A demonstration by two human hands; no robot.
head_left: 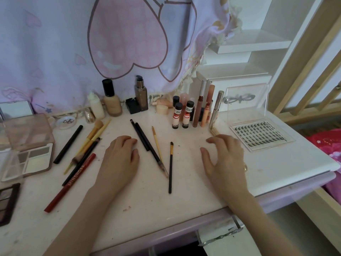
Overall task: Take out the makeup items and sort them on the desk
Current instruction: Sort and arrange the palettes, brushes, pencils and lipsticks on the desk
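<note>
Makeup lies spread over the white desk (184, 204). My left hand (120, 156) rests palm down in the middle, fingers loosely curled, holding nothing. My right hand (224, 157) hovers flat to its right, fingers spread, empty. Between them lie two black pencils (145, 139), a thin yellow brush (157, 144) and a small black brush (170, 167). Left of my left hand lie a red pencil (71, 182), yellow brushes (92, 135) and a black pen (68, 144). Lip tubes (186, 115) stand upright at the back.
Foundation bottles (111, 98) stand along the back by a pink curtain (110, 43). Eyeshadow palettes (27, 145) sit at the left edge. An open false-lash box (260, 134) lies at the right. A clear drawer handle (219, 236) sticks out below the desk's front edge.
</note>
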